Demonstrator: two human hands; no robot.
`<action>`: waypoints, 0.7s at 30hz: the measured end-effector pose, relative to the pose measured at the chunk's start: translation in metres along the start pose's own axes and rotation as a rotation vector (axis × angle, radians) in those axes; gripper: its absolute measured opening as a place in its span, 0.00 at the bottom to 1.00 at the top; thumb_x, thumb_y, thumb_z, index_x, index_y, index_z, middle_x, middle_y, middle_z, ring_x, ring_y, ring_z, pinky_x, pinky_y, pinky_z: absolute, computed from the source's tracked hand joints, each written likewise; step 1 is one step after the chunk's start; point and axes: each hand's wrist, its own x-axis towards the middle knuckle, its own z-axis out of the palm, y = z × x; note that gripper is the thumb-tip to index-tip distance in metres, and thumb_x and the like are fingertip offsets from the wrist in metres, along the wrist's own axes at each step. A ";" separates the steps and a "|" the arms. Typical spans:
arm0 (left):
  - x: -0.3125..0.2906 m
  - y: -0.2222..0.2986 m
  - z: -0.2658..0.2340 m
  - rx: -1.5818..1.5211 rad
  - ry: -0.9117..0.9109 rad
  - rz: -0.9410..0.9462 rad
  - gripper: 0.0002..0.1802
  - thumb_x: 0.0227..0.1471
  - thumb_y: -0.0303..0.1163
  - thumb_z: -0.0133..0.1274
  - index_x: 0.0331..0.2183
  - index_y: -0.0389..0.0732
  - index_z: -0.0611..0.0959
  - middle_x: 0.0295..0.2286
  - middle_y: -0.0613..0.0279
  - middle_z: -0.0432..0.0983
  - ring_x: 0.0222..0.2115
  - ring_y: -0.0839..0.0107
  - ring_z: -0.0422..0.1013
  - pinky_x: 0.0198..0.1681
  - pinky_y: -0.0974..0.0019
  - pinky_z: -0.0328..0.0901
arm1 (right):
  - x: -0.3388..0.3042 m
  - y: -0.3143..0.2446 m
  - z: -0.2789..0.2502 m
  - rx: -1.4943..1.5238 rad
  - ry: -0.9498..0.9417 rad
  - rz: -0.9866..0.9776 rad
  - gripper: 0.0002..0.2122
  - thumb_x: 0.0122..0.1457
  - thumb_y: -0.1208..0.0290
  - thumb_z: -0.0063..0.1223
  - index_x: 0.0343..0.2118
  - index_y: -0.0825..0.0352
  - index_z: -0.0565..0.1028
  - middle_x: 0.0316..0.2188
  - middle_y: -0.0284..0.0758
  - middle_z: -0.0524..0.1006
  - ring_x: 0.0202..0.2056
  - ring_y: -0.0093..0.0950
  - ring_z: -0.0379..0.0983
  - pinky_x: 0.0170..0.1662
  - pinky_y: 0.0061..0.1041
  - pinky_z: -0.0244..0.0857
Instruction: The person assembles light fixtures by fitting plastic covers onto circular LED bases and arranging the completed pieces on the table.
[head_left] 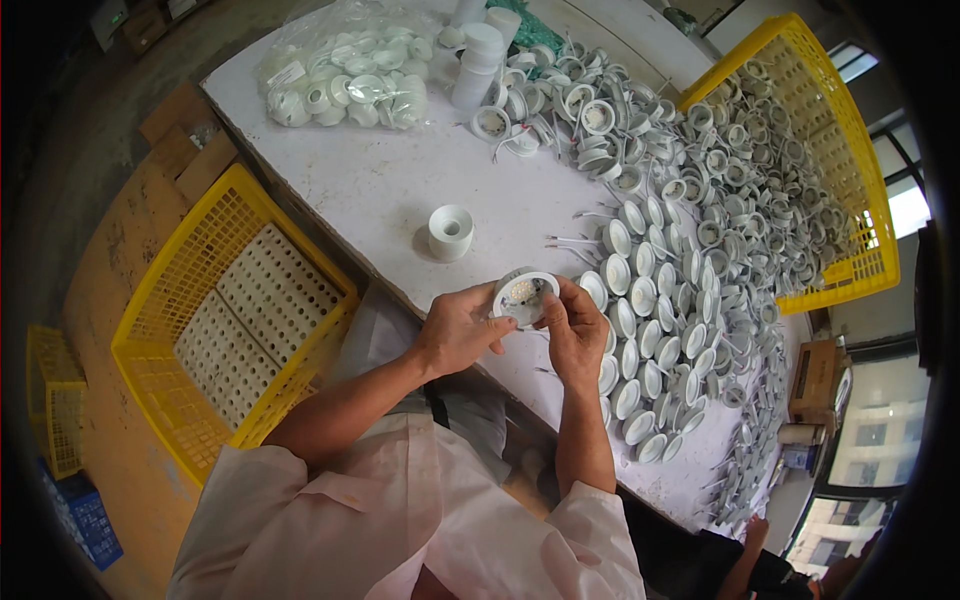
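Observation:
Between my two hands, above the near edge of the table, is a round white LED downlight point(525, 300) with its open face turned up, showing the light board inside. My left hand point(465, 325) grips its left side, thumb on the rim. My right hand point(575, 328) closes on the right side, its thumb at the rim. A white cup-shaped ring part point(450, 232) stands on the white table point(350, 190) just beyond. To the right, several rows of white downlights with covers point(643, 295) lie tilted, some with wires showing.
A large heap of uncovered downlights point(740, 150) spills from a tipped yellow crate point(885, 180). A clear bag of white covers point(350, 70) and stacked white cups point(478, 65) lie at the back. Left of the table stands a yellow crate point(150, 350) with perforated white trays. Another person's hand point(757, 530) shows lower right.

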 end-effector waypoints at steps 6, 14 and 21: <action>0.000 -0.007 -0.004 -0.112 0.081 -0.020 0.17 0.53 0.26 0.53 0.46 0.32 0.76 0.33 0.64 0.76 0.29 0.81 0.71 0.27 0.75 0.72 | 0.000 0.015 0.012 -0.060 -0.010 0.106 0.11 0.55 0.78 0.55 0.42 0.73 0.74 0.29 0.30 0.76 0.28 0.14 0.69 0.32 0.15 0.64; -0.009 -0.015 -0.016 -0.087 0.136 -0.009 0.18 0.54 0.27 0.53 0.46 0.31 0.74 0.33 0.63 0.75 0.29 0.82 0.71 0.25 0.77 0.70 | 0.000 0.023 0.038 -0.005 0.016 0.099 0.12 0.54 0.78 0.55 0.42 0.73 0.73 0.33 0.33 0.77 0.34 0.18 0.72 0.39 0.18 0.66; -0.033 -0.038 -0.056 -0.216 0.169 -0.091 0.16 0.57 0.29 0.49 0.46 0.32 0.74 0.33 0.62 0.75 0.24 0.82 0.72 0.18 0.81 0.56 | 0.024 0.009 0.051 -0.205 -0.078 0.073 0.15 0.53 0.75 0.58 0.44 0.72 0.74 0.35 0.35 0.78 0.33 0.20 0.73 0.37 0.19 0.67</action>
